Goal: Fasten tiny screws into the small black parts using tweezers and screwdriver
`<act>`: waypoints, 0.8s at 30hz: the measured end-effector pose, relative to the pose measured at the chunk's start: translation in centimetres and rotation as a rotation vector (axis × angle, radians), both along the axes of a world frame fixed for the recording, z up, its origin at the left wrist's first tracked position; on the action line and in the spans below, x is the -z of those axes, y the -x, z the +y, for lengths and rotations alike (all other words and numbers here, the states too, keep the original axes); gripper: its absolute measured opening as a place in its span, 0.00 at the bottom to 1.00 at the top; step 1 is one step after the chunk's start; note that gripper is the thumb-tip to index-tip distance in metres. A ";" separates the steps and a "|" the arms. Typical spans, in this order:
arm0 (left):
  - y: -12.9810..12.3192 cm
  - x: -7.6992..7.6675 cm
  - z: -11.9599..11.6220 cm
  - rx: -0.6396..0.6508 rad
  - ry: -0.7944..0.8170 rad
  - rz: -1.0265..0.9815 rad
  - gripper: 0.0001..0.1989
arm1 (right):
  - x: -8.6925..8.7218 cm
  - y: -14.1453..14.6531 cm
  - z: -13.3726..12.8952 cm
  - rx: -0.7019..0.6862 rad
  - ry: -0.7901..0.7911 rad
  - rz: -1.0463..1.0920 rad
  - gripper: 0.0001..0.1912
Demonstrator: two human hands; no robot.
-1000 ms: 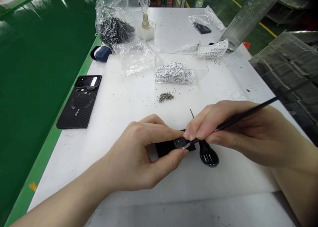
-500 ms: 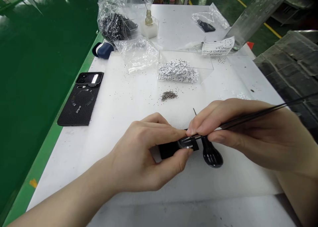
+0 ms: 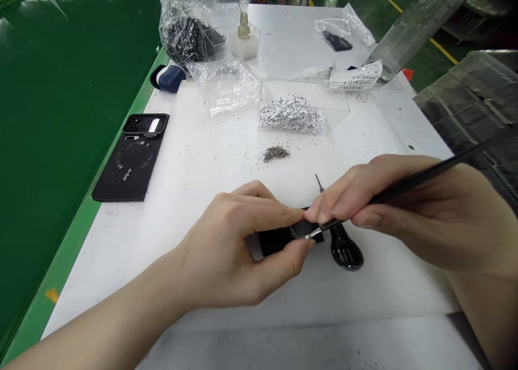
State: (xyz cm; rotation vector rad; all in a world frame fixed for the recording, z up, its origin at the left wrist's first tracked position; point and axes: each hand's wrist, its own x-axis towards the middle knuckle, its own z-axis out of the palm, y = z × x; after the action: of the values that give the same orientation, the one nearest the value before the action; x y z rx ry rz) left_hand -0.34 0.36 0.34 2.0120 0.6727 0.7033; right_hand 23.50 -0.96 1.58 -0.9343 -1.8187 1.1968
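Observation:
My left hand (image 3: 238, 246) pinches a small black rectangular part (image 3: 275, 240) between thumb and fingers, with a glossy round area (image 3: 301, 230) at its end. My right hand (image 3: 404, 213) holds slender black tweezers (image 3: 421, 178), and their fine tip rests at that glossy area. The fingertips of my two hands nearly meet above the part. Just beyond them lies a small screwdriver with a glossy black handle (image 3: 346, 254), its thin shaft (image 3: 319, 183) pointing away from me. My fingers hide part of the black piece.
On the white work surface (image 3: 194, 165) lie a phone in a black textured case (image 3: 129, 168), a grain pile (image 3: 276, 153), and a clear tray of small black-and-white pieces (image 3: 291, 114). Plastic bags, a small bottle (image 3: 244, 30) and a label (image 3: 356, 76) stand farther back.
The tweezers have tilted and their tip now sits at the glossy area. My right hand has shifted slightly up and right. The table view has drifted slightly with my head.

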 end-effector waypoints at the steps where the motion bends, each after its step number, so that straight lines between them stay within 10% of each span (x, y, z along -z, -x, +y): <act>1: 0.0 0.0 0.0 -0.005 -0.001 0.003 0.12 | -0.1 0.0 0.0 0.002 0.002 -0.011 0.08; 24: 0.0 -0.1 -0.1 -0.017 0.004 0.015 0.12 | -0.1 -0.2 0.0 -0.054 -0.007 0.009 0.12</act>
State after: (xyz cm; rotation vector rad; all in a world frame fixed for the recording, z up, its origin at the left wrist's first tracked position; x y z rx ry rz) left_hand -0.32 0.22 0.46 2.0116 0.7009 0.6965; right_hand 23.75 -0.96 1.63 -0.8795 -1.8506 1.2251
